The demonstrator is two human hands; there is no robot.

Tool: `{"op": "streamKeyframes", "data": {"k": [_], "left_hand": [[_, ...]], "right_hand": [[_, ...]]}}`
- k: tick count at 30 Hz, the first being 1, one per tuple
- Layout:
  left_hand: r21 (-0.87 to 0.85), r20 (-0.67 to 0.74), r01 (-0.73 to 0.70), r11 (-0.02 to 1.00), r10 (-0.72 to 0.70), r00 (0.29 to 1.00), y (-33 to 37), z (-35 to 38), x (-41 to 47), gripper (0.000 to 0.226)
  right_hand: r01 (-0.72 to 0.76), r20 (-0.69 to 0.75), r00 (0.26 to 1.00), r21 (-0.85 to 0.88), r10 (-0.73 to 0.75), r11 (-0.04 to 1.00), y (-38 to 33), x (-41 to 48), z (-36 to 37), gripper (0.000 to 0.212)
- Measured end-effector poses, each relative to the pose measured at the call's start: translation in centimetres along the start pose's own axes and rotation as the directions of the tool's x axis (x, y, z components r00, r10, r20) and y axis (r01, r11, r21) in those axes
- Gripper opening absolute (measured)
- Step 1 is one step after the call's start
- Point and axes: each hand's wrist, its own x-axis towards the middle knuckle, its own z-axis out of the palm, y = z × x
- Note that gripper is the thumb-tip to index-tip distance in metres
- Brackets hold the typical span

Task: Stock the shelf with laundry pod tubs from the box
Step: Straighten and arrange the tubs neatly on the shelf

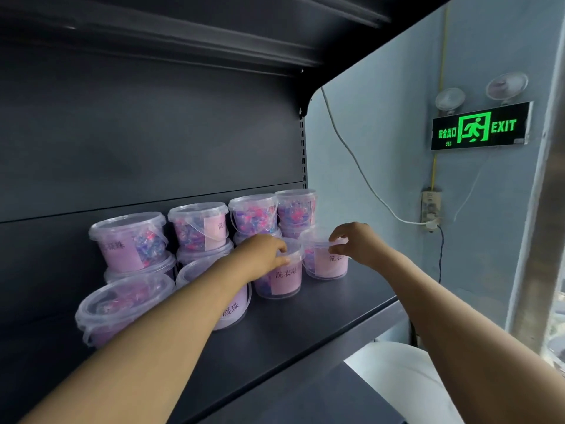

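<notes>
Both grips pinch rims, left hand (263, 253) on the nearer tub (286, 280), right hand (354, 242) on the farther tub (328, 266), standing on the shelf (336, 302) beside the stacked tubs (195, 228); stocking seems well along.

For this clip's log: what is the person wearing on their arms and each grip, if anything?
The left forearm and right forearm are bare to the frame edge, no sleeves in view. The left grip and right grip wear no gloves; no rings, watch, bands or markings show.
</notes>
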Motion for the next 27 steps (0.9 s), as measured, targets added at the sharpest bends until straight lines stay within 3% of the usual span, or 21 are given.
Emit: {"op": "streamKeyframes", "data": {"k": [2,6,9,17,21,24,27], "left_hand": [[-0.004,-0.024,-0.012,1.0,0.012,1.0,0.0,0.0,-0.5,0.033],[0.029,-0.078,-0.014,0.999,0.016,0.997,-0.8,-1.0,-3.1,0.031],[0.103,-0.11,0.014,0.995,-0.002,0.994,-2.4,-2.9,-6.1,0.031],[0.226,-0.235,0.183,0.957,-0.129,0.964,-10.0,-8.1,-14.2,0.021],[0.18,-0.31,0.277,0.944,-0.213,0.927,-14.9,-9.2,-16.0,0.022],[0.095,-0.29,0.318,0.943,-0.279,0.915,-18.6,-8.9,-16.5,0.023],[0.018,-0.217,0.354,0.935,-0.342,0.915,-22.1,-7.4,-16.0,0.029]], "right_hand": [[0.001,0.036,0.999,-0.053,0.001,0.999,-0.4,-0.1,-0.1,0.033],[0.081,0.207,0.978,-0.327,-0.013,0.942,-2.2,-0.6,-0.7,0.054],[0.15,0.275,0.961,-0.441,-0.025,0.885,-4.7,-1.3,-1.3,0.053],[0.309,0.316,0.925,-0.31,-0.209,0.899,-14.8,-1.7,-0.5,0.045],[0.392,0.246,0.912,-0.284,-0.329,0.875,-20.4,-0.2,1.5,0.013],[0.418,0.174,0.906,-0.224,-0.386,0.88,-24.5,1.4,2.8,0.032],[0.449,0.144,0.892,-0.191,-0.428,0.873,-28.0,3.0,4.5,0.036]]}}
